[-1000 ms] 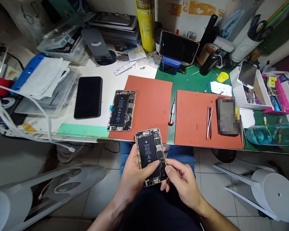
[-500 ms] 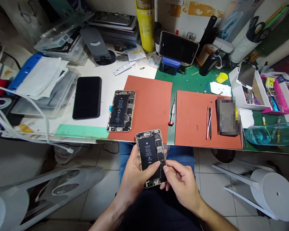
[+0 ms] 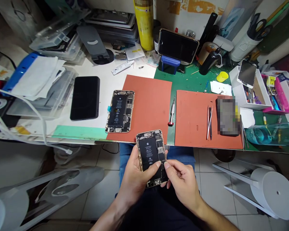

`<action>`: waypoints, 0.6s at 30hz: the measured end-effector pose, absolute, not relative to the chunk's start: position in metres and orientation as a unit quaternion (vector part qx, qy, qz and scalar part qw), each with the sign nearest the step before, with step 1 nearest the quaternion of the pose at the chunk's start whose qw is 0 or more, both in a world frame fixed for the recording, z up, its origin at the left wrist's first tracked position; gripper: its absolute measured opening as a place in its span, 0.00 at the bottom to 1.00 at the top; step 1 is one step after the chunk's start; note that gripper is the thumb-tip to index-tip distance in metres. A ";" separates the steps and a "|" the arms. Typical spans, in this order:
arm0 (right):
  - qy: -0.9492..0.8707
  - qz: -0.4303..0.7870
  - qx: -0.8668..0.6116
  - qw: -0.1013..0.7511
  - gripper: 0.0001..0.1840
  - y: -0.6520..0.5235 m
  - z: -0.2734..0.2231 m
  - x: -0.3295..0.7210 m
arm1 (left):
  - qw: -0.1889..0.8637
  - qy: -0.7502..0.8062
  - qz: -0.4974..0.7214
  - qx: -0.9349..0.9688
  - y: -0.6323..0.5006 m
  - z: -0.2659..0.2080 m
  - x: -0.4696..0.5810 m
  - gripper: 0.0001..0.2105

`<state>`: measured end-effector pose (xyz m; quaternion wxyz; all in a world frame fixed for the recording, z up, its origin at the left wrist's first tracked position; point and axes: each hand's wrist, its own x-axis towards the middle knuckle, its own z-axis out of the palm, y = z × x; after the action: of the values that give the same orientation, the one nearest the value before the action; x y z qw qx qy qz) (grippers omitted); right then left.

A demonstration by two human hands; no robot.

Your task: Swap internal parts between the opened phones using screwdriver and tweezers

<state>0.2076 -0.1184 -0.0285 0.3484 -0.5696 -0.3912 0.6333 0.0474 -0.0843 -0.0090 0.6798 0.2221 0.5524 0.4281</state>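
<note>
An opened smartphone (image 3: 148, 150), its battery and circuit board bare, is held below the table's front edge. My left hand (image 3: 135, 175) wraps around its left side, thumb pressed across the lower part of the battery. At the lower right edge of the phone, my right hand (image 3: 183, 179) pinches with thumb and curled fingers; the fingertips beneath are partly hidden. A second opened phone (image 3: 119, 111) with a blue tab on its side lies on the left edge of the left orange mat (image 3: 149, 99).
A screwdriver (image 3: 172, 110) lies between the mats. On the right mat (image 3: 190, 118) are thin tools (image 3: 209, 123) and a blurred dark device (image 3: 228, 115). A black slab (image 3: 85, 98) rests at left. A phone on a blue stand (image 3: 170, 64) is behind; a white stool (image 3: 274, 192) stands lower right.
The view has shifted slightly, moving the table items a little to the left. Both hands keep nearly the same hold on the phone.
</note>
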 end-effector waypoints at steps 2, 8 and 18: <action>-0.391 0.630 -0.575 0.346 0.25 -0.118 -0.029 0.208 | 0.681 0.553 0.426 0.221 -0.084 -0.009 0.048 0.35; -0.382 0.625 -0.588 0.344 0.27 -0.114 -0.024 0.206 | 0.688 0.551 0.418 0.218 -0.085 -0.013 0.047 0.36; -0.490 0.504 -0.610 0.366 0.25 -0.102 -0.008 0.208 | 0.690 0.559 0.434 0.151 -0.082 -0.001 0.046 0.44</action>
<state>0.2077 -0.1022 -0.0076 0.3655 -0.6098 -0.4903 0.5041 0.0461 -0.0822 -0.0011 0.6900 0.1507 0.5591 0.4343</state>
